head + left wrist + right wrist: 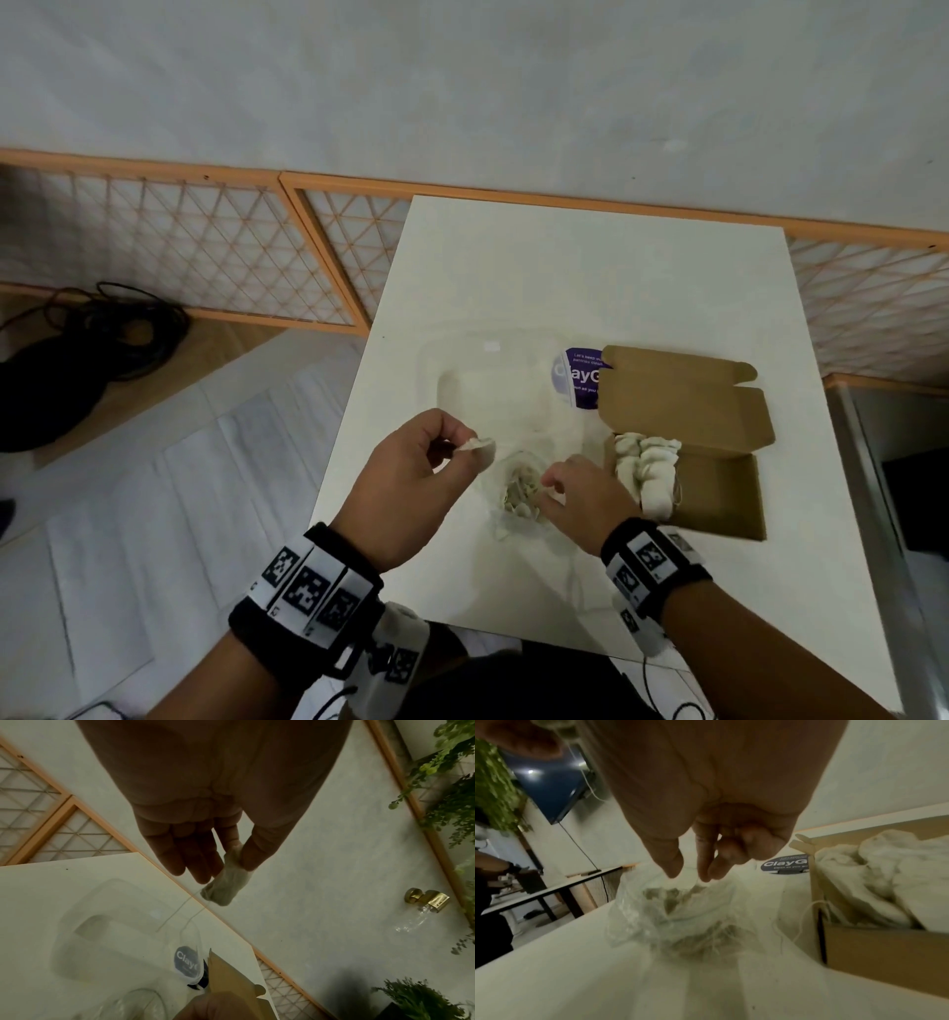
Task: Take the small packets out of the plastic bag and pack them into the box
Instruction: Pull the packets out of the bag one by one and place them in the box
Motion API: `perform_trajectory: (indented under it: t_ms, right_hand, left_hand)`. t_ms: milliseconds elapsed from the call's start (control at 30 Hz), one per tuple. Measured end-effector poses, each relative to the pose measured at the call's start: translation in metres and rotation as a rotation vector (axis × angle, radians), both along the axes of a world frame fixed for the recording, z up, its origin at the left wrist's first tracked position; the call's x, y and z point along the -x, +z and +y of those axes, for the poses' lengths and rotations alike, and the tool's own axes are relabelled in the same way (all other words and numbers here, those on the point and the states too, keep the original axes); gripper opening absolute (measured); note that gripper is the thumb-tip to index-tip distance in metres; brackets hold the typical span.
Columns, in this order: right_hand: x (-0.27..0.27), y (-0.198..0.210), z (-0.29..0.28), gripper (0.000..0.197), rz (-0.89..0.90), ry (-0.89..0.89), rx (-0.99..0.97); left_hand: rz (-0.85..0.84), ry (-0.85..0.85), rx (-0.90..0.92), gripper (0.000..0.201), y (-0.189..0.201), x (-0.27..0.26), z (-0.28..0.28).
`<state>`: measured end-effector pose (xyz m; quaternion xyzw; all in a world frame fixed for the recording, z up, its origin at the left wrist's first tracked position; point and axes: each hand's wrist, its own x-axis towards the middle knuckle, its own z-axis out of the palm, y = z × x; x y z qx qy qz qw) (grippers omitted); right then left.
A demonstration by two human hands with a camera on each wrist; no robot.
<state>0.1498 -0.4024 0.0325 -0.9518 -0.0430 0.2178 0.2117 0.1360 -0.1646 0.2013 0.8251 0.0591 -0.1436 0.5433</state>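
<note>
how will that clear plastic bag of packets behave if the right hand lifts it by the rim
The plastic bag looks thin and crumpled, so it will likely sag rather than hold shape. The packets inside seem small and light, so it should lift easily. Their loose strings may snag, and the open mouth could spill some.

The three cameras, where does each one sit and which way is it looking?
Head: on the head, looking down at the table; both forearms show.
Left wrist: along the left hand, which pinches a packet.
Right wrist: along the right hand, above the plastic bag.
Shared: all three show the box.
</note>
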Motion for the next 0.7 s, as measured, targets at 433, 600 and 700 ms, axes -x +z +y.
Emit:
perform_trajectory:
  t_ms: [433,600,700]
  right_hand:
    - [-0.008,-0.013,0.022,0.018,0.022,-0.14,0.098]
    - [-0.006,0.008,0.008,0.011,-0.023,-0.234,-0.134]
    - [-0.004,0.028,0.002,0.014,-0.086,-0.271,-0.261]
  left_hand:
    - [0.062,-0.087,-0.031,0.023,-0.007,0.012,0.003]
    - [0.018,-0.078,-0.081,0.023,-0.009,0.01,0.004]
    - [0.047,-0.105,-0.079,0.023,-0.012,0.009,0.004]
